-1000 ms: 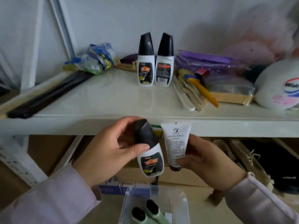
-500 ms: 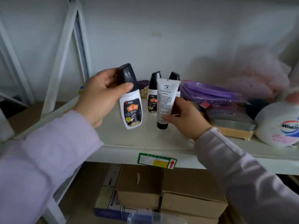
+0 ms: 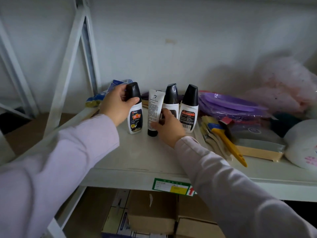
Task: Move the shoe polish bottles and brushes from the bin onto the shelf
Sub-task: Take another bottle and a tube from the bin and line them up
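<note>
My left hand point(image 3: 118, 105) grips a white shoe polish bottle point(image 3: 135, 117) by its black cap; the bottle stands on the white shelf point(image 3: 140, 157). My right hand point(image 3: 169, 127) holds a white tube point(image 3: 154, 112) upright on its black cap, just right of that bottle. Two more black-capped polish bottles point(image 3: 171, 102) point(image 3: 189, 109) stand behind my right hand, near the wall. Brushes with pale handles and a yellow-handled brush point(image 3: 228, 145) lie to the right on the shelf. The bin is out of view.
Purple plastic-wrapped items point(image 3: 228, 105), a wooden block point(image 3: 259, 150) and a white bag point(image 3: 301, 145) fill the shelf's right side. A crumpled blue and yellow packet point(image 3: 97, 98) sits at the back left by the white upright. Cardboard boxes point(image 3: 152, 213) are stacked below the shelf.
Both hands rose from below the shelf edge, carried the bottle and the tube over the shelf and brought them down onto it beside the two standing bottles.
</note>
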A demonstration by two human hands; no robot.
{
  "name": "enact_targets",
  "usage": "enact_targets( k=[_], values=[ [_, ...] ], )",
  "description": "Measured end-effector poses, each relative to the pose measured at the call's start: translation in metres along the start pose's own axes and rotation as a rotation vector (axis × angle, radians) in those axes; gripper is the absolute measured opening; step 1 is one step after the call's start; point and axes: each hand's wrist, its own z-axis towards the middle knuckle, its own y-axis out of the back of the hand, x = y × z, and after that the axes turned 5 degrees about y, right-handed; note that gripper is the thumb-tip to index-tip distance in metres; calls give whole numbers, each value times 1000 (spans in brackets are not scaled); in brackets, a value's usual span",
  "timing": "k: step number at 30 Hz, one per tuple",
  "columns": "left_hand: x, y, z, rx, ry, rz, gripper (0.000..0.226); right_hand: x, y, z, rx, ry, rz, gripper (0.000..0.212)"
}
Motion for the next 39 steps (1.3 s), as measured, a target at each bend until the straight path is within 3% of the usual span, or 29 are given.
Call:
enact_targets(
  k=[7, 14, 17, 21, 25, 30, 35, 39],
  values=[
    [19, -2, -4, 72, 36, 49, 62, -1, -7, 0, -32, -11, -43, 37],
    [37, 0, -18, 111, 123, 107, 72, 1, -2, -6, 71, -43, -127, 37],
    [32, 3, -24, 46, 122, 71, 61, 3, 2, -9, 110, -50, -126, 40],
    [20, 12, -35, -161, 14, -1, 40, 10, 14, -20, 143, -26, -148, 51],
    [17, 11, -45, -197, -37, -35, 30, 13, 25, -36, 156, 13, -116, 59],
    [2, 3, -66, -131, -106, -78, 26, 15, 42, -60, 133, 82, -89, 48],
    [-12, 0, -112, 159, -196, -181, 17, 8, 57, -103, 38, 185, -4, 38],
    [-8, -7, -151, 288, -286, -188, 16, -6, 61, -137, 16, 260, 119, 27]
  ],
)
